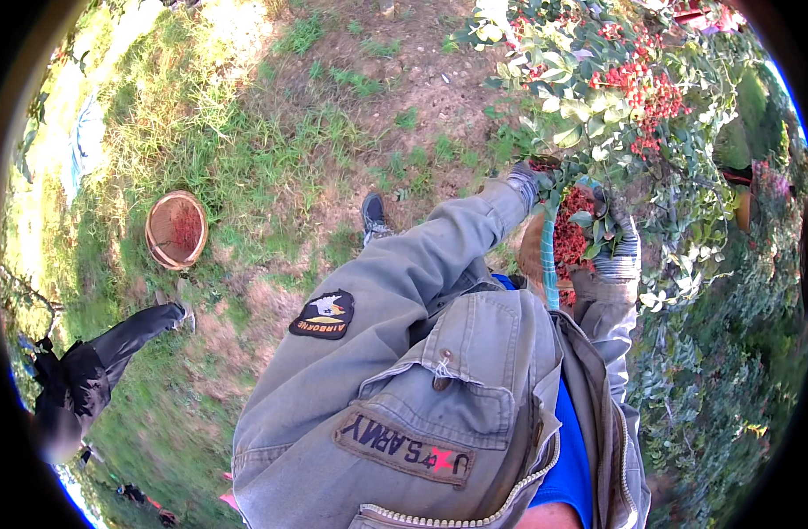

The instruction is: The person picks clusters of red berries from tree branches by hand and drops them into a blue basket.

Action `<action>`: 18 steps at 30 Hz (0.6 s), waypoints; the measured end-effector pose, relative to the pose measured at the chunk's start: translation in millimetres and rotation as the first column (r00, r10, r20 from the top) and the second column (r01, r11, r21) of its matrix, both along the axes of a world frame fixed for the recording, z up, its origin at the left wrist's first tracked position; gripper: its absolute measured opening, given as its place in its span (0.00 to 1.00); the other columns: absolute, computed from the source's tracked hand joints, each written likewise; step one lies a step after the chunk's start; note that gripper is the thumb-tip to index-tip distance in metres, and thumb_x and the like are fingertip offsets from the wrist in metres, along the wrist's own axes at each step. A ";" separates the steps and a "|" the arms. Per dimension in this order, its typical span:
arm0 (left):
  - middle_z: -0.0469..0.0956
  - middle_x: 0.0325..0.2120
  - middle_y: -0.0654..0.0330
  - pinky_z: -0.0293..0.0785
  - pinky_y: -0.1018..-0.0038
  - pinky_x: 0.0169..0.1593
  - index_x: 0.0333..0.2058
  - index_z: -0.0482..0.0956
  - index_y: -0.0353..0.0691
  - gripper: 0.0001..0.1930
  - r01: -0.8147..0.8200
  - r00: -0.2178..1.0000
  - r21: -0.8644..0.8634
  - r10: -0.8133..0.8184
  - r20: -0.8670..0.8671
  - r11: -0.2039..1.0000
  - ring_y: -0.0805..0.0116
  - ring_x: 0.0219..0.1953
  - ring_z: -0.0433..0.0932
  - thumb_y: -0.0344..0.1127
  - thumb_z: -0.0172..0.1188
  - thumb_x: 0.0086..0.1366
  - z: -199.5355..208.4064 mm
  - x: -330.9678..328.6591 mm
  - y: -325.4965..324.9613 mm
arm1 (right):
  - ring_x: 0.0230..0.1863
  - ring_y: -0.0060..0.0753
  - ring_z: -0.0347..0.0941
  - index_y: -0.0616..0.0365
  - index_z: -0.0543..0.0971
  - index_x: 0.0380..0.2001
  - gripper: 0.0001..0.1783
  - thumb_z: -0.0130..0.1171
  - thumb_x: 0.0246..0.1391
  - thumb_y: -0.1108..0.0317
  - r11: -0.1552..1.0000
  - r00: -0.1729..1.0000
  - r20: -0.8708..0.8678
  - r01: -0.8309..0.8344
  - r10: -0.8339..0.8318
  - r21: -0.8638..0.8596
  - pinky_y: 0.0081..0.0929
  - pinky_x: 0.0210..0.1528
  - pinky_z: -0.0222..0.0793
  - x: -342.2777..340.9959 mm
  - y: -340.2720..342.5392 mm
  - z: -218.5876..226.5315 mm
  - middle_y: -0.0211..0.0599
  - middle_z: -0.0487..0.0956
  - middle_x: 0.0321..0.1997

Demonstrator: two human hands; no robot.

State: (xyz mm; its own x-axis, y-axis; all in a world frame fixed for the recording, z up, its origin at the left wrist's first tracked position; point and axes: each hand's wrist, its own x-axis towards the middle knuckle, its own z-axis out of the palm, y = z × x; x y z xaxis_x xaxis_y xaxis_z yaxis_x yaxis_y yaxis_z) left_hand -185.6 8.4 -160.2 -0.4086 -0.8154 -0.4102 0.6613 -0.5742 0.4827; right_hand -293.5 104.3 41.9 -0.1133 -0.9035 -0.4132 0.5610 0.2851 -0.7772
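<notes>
Both my hands wear grey striped gloves and work at the edge of a leafy bush [589,106]. My left hand [522,183] is closed beside a dark red cluster [543,163]; its fingertips are partly hidden, and what they hold is unclear. Lower and to the right, my right hand [623,251] is closed round a leafy sprig [603,231]. The sprig hangs over a basket [550,256] with a teal rim, close against my body. Small red berries [570,234] fill the basket's visible inside.
Thick bunches of red berries [647,93] hang on the bush at the upper right. A round woven basket [152,231] with red berries inside stands on the grass at left. Below it is another person [91,366] in dark clothes. Bare soil [422,88] runs ahead.
</notes>
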 end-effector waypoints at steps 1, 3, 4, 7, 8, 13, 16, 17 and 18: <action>0.81 0.29 0.60 0.73 0.70 0.25 0.39 0.78 0.39 0.16 -0.026 1.000 0.052 0.026 -0.014 0.998 0.69 0.24 0.76 0.23 0.66 0.49 -2.3 -2.3 -0.4 | 0.37 0.35 0.77 0.69 0.71 0.51 0.23 0.56 0.56 0.64 1.000 1.000 0.015 -0.006 0.006 -0.030 0.30 0.38 0.78 -7.5 2.2 -6.5 0.40 0.79 0.39; 0.81 0.30 0.60 0.73 0.70 0.25 0.40 0.78 0.39 0.16 -0.061 0.998 0.087 0.058 0.039 0.994 0.69 0.25 0.77 0.24 0.66 0.50 -2.1 -4.0 1.6 | 0.20 0.18 0.67 0.67 0.76 0.41 0.14 0.57 0.55 0.68 0.995 0.996 -0.002 0.089 -0.089 0.052 0.20 0.26 0.68 17.0 -2.0 11.8 0.31 0.75 0.26; 0.81 0.30 0.60 0.73 0.70 0.25 0.40 0.78 0.39 0.16 -0.064 0.992 0.059 0.057 0.111 0.996 0.69 0.25 0.77 0.24 0.66 0.50 -1.5 -5.2 2.3 | 0.23 0.19 0.70 0.68 0.75 0.44 0.16 0.56 0.56 0.66 1.000 0.999 0.043 0.011 -0.012 0.015 0.24 0.30 0.73 -2.8 -0.1 -3.8 0.31 0.77 0.29; 0.80 0.35 0.58 0.73 0.69 0.32 0.43 0.75 0.36 0.15 -0.081 0.986 0.118 0.062 0.154 0.990 0.66 0.29 0.76 0.29 0.62 0.56 -2.1 -6.5 11.6 | 0.20 0.18 0.66 0.68 0.76 0.40 0.13 0.57 0.55 0.69 0.998 0.998 -0.011 0.066 -0.065 0.020 0.18 0.23 0.66 16.1 -4.6 8.6 0.32 0.75 0.25; 0.80 0.35 0.57 0.73 0.70 0.34 0.44 0.75 0.36 0.15 -0.110 0.988 0.131 0.094 0.122 0.985 0.66 0.30 0.76 0.30 0.60 0.58 -0.4 -6.7 13.0 | 0.17 0.17 0.63 0.67 0.77 0.37 0.10 0.58 0.54 0.71 0.991 0.990 -0.061 0.132 -0.129 0.038 0.13 0.17 0.60 28.1 -6.9 17.0 0.32 0.74 0.22; 0.80 0.31 0.59 0.74 0.72 0.35 0.42 0.75 0.38 0.11 -0.213 0.951 -0.132 0.236 0.197 0.968 0.68 0.31 0.76 0.26 0.56 0.59 21.7 -11.0 12.9 | 0.17 0.17 0.64 0.68 0.77 0.36 0.10 0.58 0.54 0.71 0.995 0.992 -0.068 0.103 -0.102 0.009 0.14 0.18 0.62 24.4 -4.1 13.6 0.33 0.75 0.23; 0.80 0.31 0.60 0.73 0.74 0.36 0.40 0.76 0.38 0.11 -0.106 0.914 -0.257 0.196 0.356 0.961 0.71 0.31 0.75 0.24 0.55 0.58 29.0 -8.5 8.6 | 0.25 0.18 0.69 0.65 0.76 0.43 0.14 0.56 0.56 0.68 1.000 0.994 -0.107 -0.010 0.009 -0.014 0.16 0.30 0.68 21.5 -0.8 15.6 0.30 0.77 0.30; 0.80 0.31 0.60 0.73 0.74 0.37 0.40 0.76 0.38 0.11 -0.040 0.892 -0.280 0.161 0.424 0.959 0.71 0.31 0.75 0.23 0.55 0.58 27.9 -9.0 5.3 | 0.28 0.19 0.72 0.64 0.76 0.46 0.16 0.55 0.56 0.66 0.998 0.990 -0.128 -0.061 0.057 -0.026 0.17 0.36 0.71 21.0 0.7 18.4 0.29 0.78 0.34; 0.79 0.29 0.60 0.73 0.74 0.36 0.39 0.77 0.38 0.11 0.100 0.789 -0.336 0.131 0.600 0.937 0.72 0.30 0.74 0.23 0.57 0.55 26.2 -8.2 2.1 | 0.30 0.20 0.73 0.64 0.76 0.46 0.16 0.55 0.56 0.67 0.999 0.988 -0.151 -0.044 0.039 -0.025 0.18 0.37 0.72 21.5 0.9 18.9 0.30 0.78 0.35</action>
